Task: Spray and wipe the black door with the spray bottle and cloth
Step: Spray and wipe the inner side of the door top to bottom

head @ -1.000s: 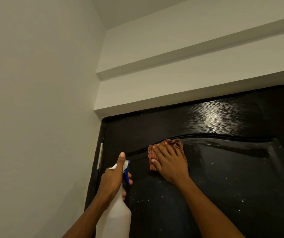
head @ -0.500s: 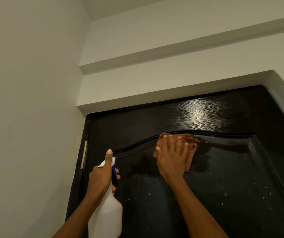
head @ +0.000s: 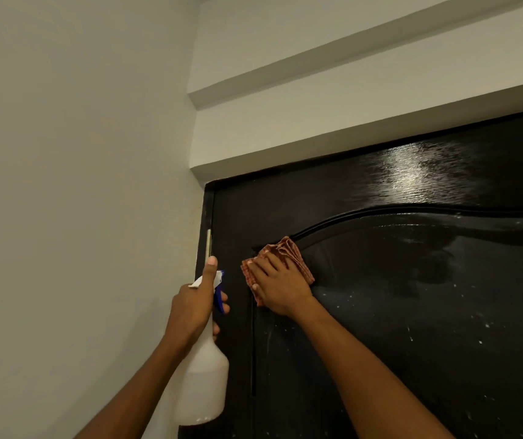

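The glossy black door (head: 412, 312) fills the right half of the view, with a curved raised panel and white droplets speckled over it. My right hand (head: 277, 285) presses an orange checked cloth (head: 288, 251) flat against the upper left corner of the panel, fingers straight. My left hand (head: 195, 307) grips the neck of a white spray bottle (head: 203, 384) with a blue trigger, thumb up along the spray head, just left of the cloth near the door's hinge edge.
A pale wall (head: 79, 217) stands close on the left. White stepped ledges (head: 348, 128) run above the door top. A light-coloured hinge (head: 208, 243) shows on the door's left edge.
My right hand has slid the cloth from the middle of the panel's top back to the left end. The camera view has shifted left. The left hand still holds the bottle.
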### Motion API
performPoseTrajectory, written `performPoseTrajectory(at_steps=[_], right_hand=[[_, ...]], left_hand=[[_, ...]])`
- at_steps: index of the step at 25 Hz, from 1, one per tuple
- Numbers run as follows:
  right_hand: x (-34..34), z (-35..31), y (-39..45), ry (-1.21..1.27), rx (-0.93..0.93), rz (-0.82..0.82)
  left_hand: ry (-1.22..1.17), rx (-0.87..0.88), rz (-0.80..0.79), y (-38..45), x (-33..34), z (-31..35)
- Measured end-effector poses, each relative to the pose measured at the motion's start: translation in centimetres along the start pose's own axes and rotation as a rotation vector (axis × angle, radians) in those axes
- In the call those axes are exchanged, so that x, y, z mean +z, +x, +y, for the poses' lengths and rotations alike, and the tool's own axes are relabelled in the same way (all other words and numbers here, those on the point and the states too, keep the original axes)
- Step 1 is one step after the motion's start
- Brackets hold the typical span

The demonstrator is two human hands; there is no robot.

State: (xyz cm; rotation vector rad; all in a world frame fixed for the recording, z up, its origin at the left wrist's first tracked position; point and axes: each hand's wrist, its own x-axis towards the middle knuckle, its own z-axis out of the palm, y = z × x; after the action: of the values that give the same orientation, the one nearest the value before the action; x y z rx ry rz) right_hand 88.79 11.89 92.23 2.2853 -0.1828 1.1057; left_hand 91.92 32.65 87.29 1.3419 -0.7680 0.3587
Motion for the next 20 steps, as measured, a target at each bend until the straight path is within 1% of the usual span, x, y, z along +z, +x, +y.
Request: performPoseTrajectory(at_steps=[3, 6, 8, 10, 13, 15, 17, 20], right_hand=[[1.7, -0.9, -4.1, -0.001, -0.103, -0.002], [3.5, -1.5, -8.0, -0.032, -0.228, -0.104], [3.6, -0.9, -7.9, -0.082, -0.251, -0.133], [2.5, 0.2, -5.4, -0.108, -0.189, -0.099], [0.2, 1.7, -0.1, -0.129, -0.037, -0.042], [-0.2, 1.4, 1.5, -0.129, 0.035, -0.020], [1.0, -0.2, 0.5, -0.105, 0.060, 0.012], [4.2, -2.4, -3.2, -0.075, 0.012, 0.044]], left_hand=[[0.021, -0.011, -0.021, -1.3, 0.5, -1.0], [0.008, -0.027, -0.034, -2.4, 0.9, -2.0], [-0.005, -0.047, -0.036, -2.6, 0.9, -2.2], [-0.004, -0.057, -0.041, -2.5, 0.7, -2.1], [0.013, -0.069, -0.034, -1.8, 0.1, -2.1], [0.010, -0.084, -0.030, -1.5, -0.4, -2.4], [0.019, -0.087, -0.025, -1.5, -0.7, -2.8], [0.044, -0.073, -0.031, -2.1, -0.7, -3.3]])
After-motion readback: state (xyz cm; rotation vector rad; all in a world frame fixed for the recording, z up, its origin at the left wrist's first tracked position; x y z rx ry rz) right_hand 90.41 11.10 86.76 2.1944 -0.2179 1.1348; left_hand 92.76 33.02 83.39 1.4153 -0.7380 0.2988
